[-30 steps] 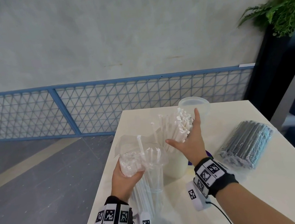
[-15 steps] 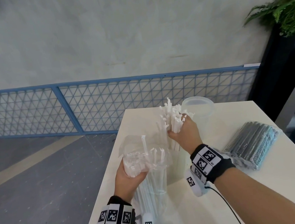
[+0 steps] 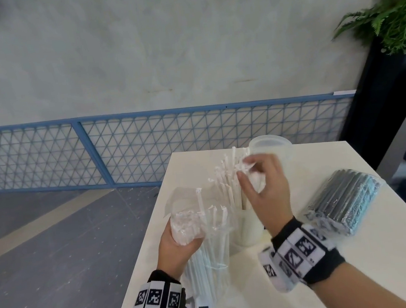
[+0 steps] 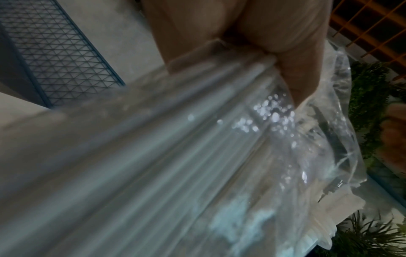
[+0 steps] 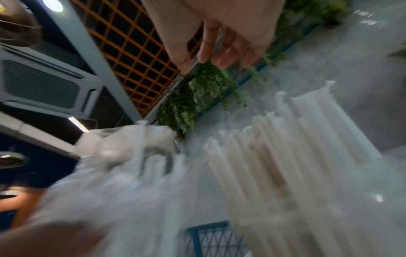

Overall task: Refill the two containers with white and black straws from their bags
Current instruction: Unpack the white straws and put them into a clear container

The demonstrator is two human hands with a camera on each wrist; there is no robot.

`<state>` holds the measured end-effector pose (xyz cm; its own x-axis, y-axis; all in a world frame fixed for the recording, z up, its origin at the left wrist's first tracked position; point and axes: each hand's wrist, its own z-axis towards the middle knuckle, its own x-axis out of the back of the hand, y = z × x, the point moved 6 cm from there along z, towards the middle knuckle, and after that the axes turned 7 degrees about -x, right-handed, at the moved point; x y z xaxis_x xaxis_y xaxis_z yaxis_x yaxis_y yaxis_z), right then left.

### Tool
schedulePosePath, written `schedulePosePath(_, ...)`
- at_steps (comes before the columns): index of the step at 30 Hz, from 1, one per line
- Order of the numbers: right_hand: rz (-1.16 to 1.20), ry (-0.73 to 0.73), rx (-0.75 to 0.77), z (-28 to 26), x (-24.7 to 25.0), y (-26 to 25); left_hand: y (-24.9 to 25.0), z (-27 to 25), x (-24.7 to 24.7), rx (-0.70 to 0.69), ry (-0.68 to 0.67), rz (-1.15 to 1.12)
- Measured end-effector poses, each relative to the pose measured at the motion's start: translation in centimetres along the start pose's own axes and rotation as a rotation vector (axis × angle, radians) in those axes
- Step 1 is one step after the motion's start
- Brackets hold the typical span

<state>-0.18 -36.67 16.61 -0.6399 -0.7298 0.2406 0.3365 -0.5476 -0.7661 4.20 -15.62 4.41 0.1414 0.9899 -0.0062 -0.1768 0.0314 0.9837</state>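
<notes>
My left hand (image 3: 181,241) grips a clear bag of white straws (image 3: 207,232) upright at the table's left edge; in the left wrist view its fingers (image 4: 292,57) curl round the bag (image 4: 219,156). A white container (image 3: 249,227) beside the bag holds a fanned bunch of white straws (image 3: 227,184). My right hand (image 3: 255,175) hovers over their tops, fingers loosely spread and holding nothing; the right wrist view shows its fingertips (image 5: 219,53) above the straws (image 5: 285,156). A translucent second container (image 3: 273,147) stands behind. The sealed bag of black straws (image 3: 346,198) lies to the right.
The white table (image 3: 361,262) has its left edge close to the bag and drops to a grey floor. A blue mesh fence (image 3: 145,145) runs behind. A fern in a dark planter (image 3: 384,19) stands at the far right.
Half a second ago my right hand gripped the straw bunch in the white container; it has since let go and its fingers have spread above the tops. My left hand stays on the bag.
</notes>
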Motion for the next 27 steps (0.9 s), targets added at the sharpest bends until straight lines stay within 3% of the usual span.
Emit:
schedulePosePath(4,-0.094,-0.383,-0.123,-5.4,-3.8,1.9,0.1,-0.1,-0.3,-0.020,-0.013,-0.005)
schedulePosePath(6,-0.148,-0.458,-0.197,-6.9,-4.8,3.5,0.3,-0.3,-0.6,-0.029,-0.033,0.001)
schedulePosePath(13,-0.078,-0.365,-0.427,-6.8,-4.4,4.8,0.6,-0.8,-0.4,-0.046,-0.078,-0.005)
schedulePosePath(16,-0.023,-0.376,-0.348,-6.8,-4.4,3.8,0.8,-0.7,-0.1,-0.052,-0.025,-0.057)
schedulePosePath(19,0.092,-0.292,-0.251,-6.3,-3.7,2.4,1.0,0.1,-0.2,-0.046,-0.024,-0.121)
schedulePosePath(27,-0.007,-0.426,-0.347,-7.1,-4.3,3.8,-1.0,-0.1,-0.6,0.011,-0.114,-0.104)
